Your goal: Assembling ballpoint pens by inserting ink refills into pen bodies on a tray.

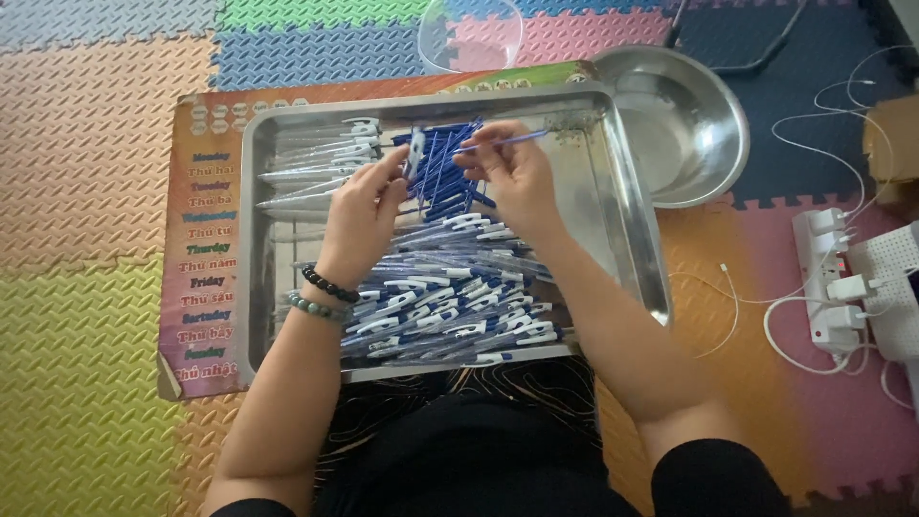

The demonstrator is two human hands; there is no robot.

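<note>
Over the steel tray (627,220), left hand (364,206) clamped on pen barrel (415,153), right hand (512,172) pinching blue refill (507,142) just beside.

One head cam, looks steeply down w/ close range on metal tray (632,239) atop foam floor mats (86,172).

— Worn on the left wrist (325,295)?
— Two bead bracelets: one of dark, glossy black beads (330,284), and just at 7 o'clock of it, one of pale grey-green beads (318,307).
— On the right wrist (565,251)?
— Bare. No band showing.
— Sleeves?
— Short and black, seen only at the frame's lower edge: one at 7 o'clock (251,507), one at 5 o'clock (718,479). Forearms uncovered.
— Lap?
— Black cloth (469,460), with a dark fabric above it patterned in thin pale lines (517,383).
</note>
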